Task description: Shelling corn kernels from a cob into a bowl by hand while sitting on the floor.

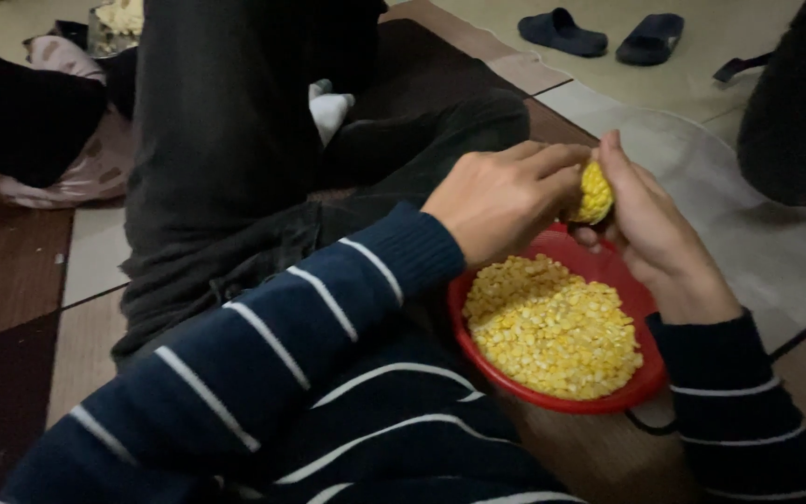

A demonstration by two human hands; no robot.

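Observation:
A yellow corn cob (595, 194) is held between both my hands above the far rim of a red bowl (608, 403). My left hand (501, 196) wraps its fingers over the cob from the left. My right hand (653, 224) cups it from the right, fingers pointing up. The bowl sits on the floor by my lap and holds a heap of loose yellow corn kernels (552, 327). Both my sleeves are dark blue with white stripes.
Another person in dark trousers and a white sock (330, 107) sits just beyond my left arm. Two dark slippers (599, 35) lie on the floor at the top right. A dark bulky shape (799, 112) stands at the right edge. A dish of pale food (118, 19) is top left.

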